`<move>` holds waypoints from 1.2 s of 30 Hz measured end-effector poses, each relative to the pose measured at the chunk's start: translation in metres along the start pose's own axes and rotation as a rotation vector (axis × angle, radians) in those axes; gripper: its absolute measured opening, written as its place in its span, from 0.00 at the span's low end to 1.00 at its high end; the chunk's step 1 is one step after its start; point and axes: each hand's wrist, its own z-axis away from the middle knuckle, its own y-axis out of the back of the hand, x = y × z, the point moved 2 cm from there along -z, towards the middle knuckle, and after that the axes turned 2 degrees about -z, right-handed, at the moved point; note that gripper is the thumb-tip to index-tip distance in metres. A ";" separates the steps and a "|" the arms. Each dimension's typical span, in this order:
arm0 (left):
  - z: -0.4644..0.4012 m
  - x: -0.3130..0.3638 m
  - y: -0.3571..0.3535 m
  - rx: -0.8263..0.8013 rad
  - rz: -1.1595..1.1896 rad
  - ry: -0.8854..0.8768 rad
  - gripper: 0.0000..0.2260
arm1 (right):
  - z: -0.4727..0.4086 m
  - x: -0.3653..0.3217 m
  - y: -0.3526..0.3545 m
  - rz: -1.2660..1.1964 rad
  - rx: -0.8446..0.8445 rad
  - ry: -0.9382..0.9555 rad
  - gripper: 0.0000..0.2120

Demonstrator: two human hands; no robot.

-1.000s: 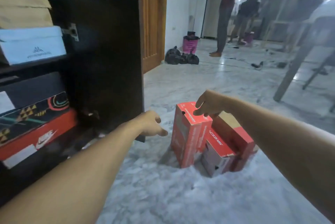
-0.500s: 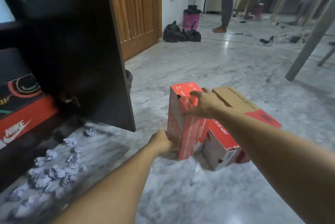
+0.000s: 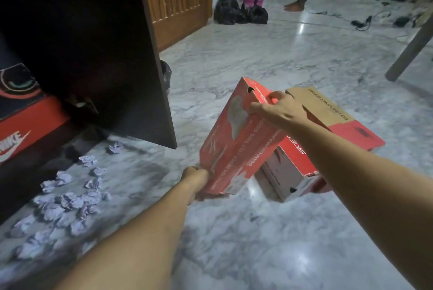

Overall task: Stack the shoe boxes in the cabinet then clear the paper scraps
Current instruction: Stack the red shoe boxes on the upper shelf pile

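Red cardboard shoe box (image 3: pixel 236 139), tilted on its near lower corner on the grey marbled floor (image 3: pixel 257 231), pinched at the top edge by the curled fingers (image 3: pixel 260 108) of the right hand (image 3: pixel 278 112), gripped at the bottom corner by the left hand (image 3: pixel 196 177), leaning against two more red-and-tan boxes (image 3: pixel 328 123) behind. Best lifted level with both grips firm, then swung left around the dark cabinet door (image 3: pixel 131 55) toward the shelf beside the red Nike box (image 3: pixel 21 135). Crumpled white paper scraps (image 3: pixel 63 203) strewn before the cabinet, well clear of the boxes, for later.
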 end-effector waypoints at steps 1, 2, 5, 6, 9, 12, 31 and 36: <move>0.001 -0.004 0.002 -0.011 0.045 0.013 0.14 | 0.001 -0.001 0.001 -0.040 -0.025 -0.013 0.34; 0.002 -0.008 0.004 -0.025 0.088 0.033 0.14 | 0.000 -0.001 0.001 -0.073 -0.042 -0.026 0.33; 0.003 -0.015 0.009 -0.026 0.231 0.077 0.17 | 0.000 -0.001 0.002 -0.104 -0.068 -0.076 0.32; 0.000 -0.016 0.011 -0.014 0.279 0.088 0.18 | 0.000 0.000 0.003 -0.112 -0.075 -0.102 0.32; 0.000 -0.014 0.016 -0.009 0.338 0.100 0.18 | 0.003 0.005 0.009 -0.050 -0.086 -0.126 0.32; 0.007 -0.008 0.026 0.012 0.293 0.058 0.20 | 0.010 0.008 0.018 -0.019 -0.123 -0.070 0.31; 0.210 0.048 0.182 0.106 0.208 -0.294 0.17 | 0.186 -0.082 0.108 -0.161 -0.213 0.210 0.37; 0.277 0.054 0.253 0.234 0.198 -0.368 0.18 | 0.234 -0.146 0.124 -0.243 -0.294 0.294 0.33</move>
